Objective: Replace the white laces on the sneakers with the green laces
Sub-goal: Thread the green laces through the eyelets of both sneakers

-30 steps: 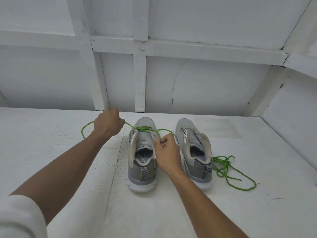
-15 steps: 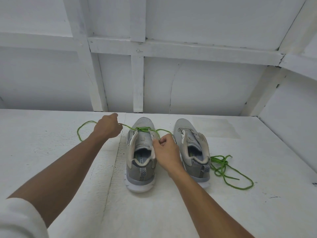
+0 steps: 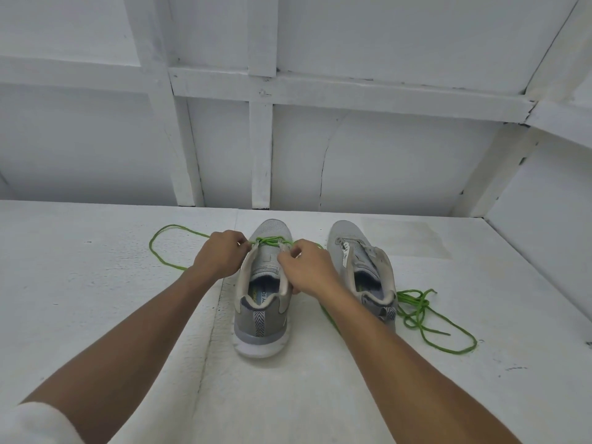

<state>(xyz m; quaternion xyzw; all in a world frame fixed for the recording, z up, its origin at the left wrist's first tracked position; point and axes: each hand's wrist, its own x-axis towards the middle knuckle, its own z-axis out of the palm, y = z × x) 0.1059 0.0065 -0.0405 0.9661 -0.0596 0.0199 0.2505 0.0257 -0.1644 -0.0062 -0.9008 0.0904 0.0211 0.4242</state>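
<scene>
Lacing has just begun. The left grip (image 3: 221,254) and right grip (image 3: 309,272) each pinch the green lace (image 3: 272,241) at the sneaker's (image 3: 262,315) toe-end eyelets. Next, judged: even the ends and thread upward. The spare lace (image 3: 419,312) lies on the tabletop (image 3: 96,315).

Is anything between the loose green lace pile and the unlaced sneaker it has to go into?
Nothing visible: the loose green lace lies on the white surface right beside the heel of the unlaced sneaker.

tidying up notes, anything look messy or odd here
A spare bright green lace lies tangled beside the right grey mesh sneaker, which shows no lace yet. Nothing looks damaged or spilled.
</scene>
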